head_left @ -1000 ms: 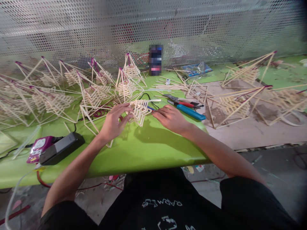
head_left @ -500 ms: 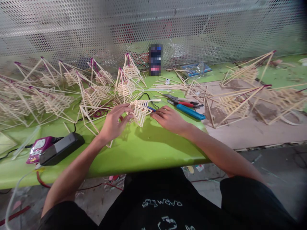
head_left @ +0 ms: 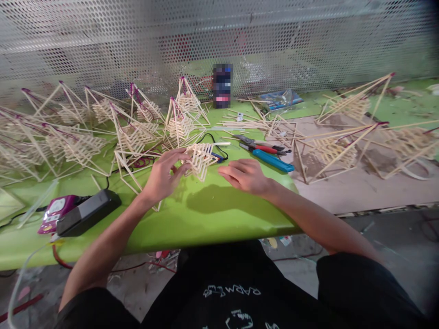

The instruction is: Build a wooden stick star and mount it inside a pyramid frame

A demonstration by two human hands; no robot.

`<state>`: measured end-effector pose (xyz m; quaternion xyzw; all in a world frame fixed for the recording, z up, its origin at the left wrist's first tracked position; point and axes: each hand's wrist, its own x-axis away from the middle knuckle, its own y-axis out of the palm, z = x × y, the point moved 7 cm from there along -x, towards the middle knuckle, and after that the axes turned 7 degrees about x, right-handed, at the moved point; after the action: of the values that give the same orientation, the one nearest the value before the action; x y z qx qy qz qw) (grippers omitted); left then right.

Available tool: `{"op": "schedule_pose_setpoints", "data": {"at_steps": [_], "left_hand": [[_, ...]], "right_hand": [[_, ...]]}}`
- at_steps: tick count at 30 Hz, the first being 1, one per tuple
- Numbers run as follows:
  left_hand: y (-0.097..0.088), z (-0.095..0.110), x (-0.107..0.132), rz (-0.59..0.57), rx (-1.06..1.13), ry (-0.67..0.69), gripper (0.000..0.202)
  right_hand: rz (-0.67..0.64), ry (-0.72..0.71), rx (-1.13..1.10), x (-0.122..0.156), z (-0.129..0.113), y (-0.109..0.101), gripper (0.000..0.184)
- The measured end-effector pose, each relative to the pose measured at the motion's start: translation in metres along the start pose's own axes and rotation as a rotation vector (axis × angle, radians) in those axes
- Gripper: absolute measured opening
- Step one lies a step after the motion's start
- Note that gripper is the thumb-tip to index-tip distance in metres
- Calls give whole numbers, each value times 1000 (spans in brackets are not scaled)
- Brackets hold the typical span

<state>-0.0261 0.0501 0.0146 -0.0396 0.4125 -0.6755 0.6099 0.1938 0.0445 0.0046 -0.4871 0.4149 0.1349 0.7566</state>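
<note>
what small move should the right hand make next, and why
I'd probably bring the right hand in to steady the near right edge of the small stick frame. The left hand grips only its left side, while the right hand is apart from it, over the green table, with nothing visible in its fingers.
</note>
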Motion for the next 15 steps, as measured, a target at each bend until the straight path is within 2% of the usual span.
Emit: {"op": "schedule_pose_setpoints", "data": {"at_steps": [5,10,15], "left_hand": [[-1,2,-1,9,-5,-5,22],[0,2,-1,-7,7,6,22],[1,3,-1,-5,17,21,22]], "right_hand": [[62,-35,-40,6,2,-6,29],[36,18,-30,7,5,-4,26],[142,36,22,7,5,-16,32]]}}
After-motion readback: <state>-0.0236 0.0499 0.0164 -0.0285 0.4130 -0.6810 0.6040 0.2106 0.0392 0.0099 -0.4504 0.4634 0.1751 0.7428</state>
